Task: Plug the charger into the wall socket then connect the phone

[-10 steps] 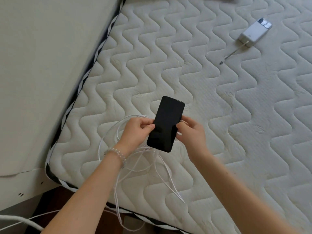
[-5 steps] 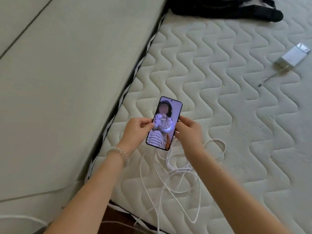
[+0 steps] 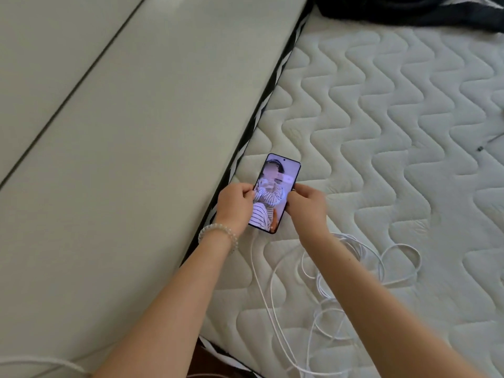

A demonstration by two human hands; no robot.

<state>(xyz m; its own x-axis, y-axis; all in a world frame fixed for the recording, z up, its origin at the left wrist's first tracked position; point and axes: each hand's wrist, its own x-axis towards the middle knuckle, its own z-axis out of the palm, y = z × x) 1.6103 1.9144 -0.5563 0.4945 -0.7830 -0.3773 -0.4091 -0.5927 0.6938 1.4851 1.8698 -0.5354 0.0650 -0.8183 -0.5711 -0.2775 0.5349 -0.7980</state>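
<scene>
A dark phone (image 3: 276, 186) with its screen lit lies low over the quilted mattress (image 3: 381, 132), close to its left edge. My left hand (image 3: 236, 207) grips its left side and my right hand (image 3: 306, 204) grips its right side. A white charging cable (image 3: 272, 309) leaves the phone's bottom end and runs toward me. More of that cable lies in loose loops (image 3: 379, 263) on the mattress to the right of my right forearm. The charger plug and the wall socket are out of view.
A pale padded panel (image 3: 122, 132) rises along the mattress's left edge. Dark fabric (image 3: 409, 9) lies at the top of the bed. A small dark cable tip (image 3: 480, 148) shows at the right edge. Another white cord (image 3: 41, 362) crosses the bottom left corner.
The phone's screen went from black to lit. Both hands carried the phone forward and left toward the mattress edge, and the cable loops now lie to the right.
</scene>
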